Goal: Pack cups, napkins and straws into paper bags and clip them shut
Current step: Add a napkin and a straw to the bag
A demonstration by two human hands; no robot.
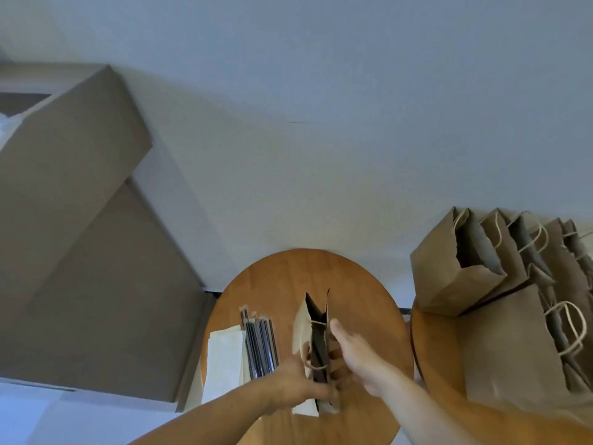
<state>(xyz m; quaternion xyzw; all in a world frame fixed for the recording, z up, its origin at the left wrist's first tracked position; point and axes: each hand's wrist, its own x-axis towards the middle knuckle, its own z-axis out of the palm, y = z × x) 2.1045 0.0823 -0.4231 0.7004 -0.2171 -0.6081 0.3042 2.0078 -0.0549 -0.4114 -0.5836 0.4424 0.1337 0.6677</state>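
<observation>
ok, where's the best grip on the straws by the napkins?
Probably their far ends, from above: the straws lie flat, side by side, and only those tips clear the napkins on the left. The left hand is nearest, but it holds the paper bag.

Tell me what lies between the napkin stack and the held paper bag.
Head view: a row of wrapped dark straws lies on the table there, right beside the napkin stack, with bare wood before the paper bag.

inside of the paper bag (pixel 300 329) showing only darkness, fingertips of the left hand (pixel 295 380) hiding behind its near end, row of bags (pixel 500 332) running off the right edge, cardboard boxes (pixel 80 252) getting cropped at left
</observation>
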